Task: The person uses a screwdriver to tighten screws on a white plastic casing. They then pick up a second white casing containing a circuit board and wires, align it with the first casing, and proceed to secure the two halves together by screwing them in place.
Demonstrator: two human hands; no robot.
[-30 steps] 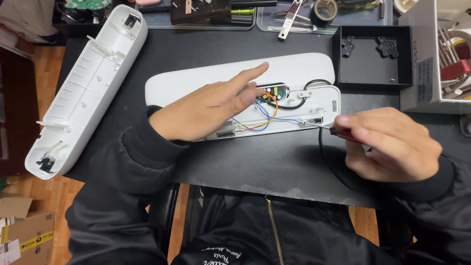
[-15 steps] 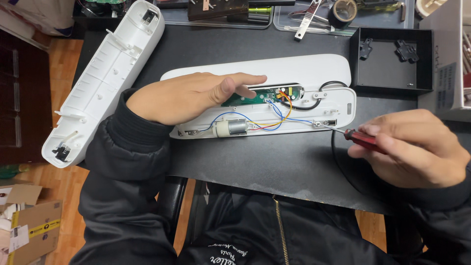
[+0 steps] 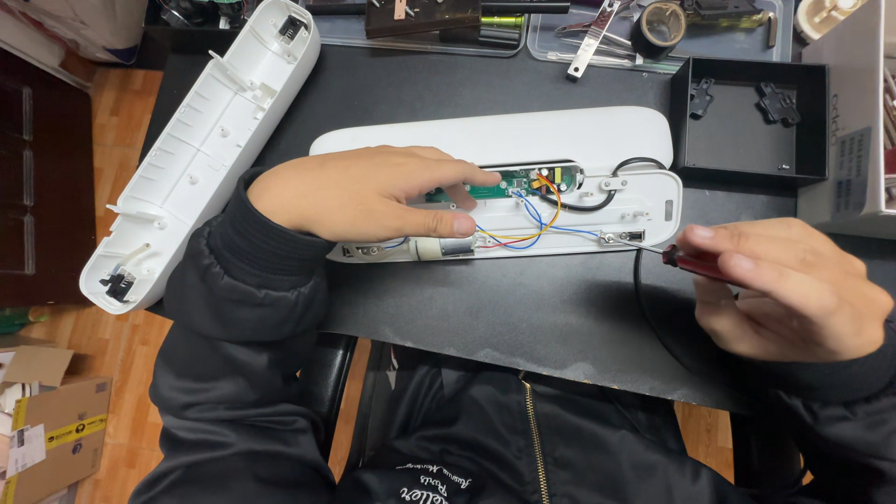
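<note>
Two hands are working: left hand (image 3: 373, 194) is pressing flat on the smooth white plastic housing (image 3: 523, 140); right hand (image 3: 793, 294), at 3 o'clock, is clamping a red-handled screwdriver (image 3: 693, 264).

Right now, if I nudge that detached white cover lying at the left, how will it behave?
The detached white cover looks like thin hollow plastic, so probably light and stiff. It lies open side up on its curved back, so it may rock or slide on the black mat. Its small clips could snap.
</note>
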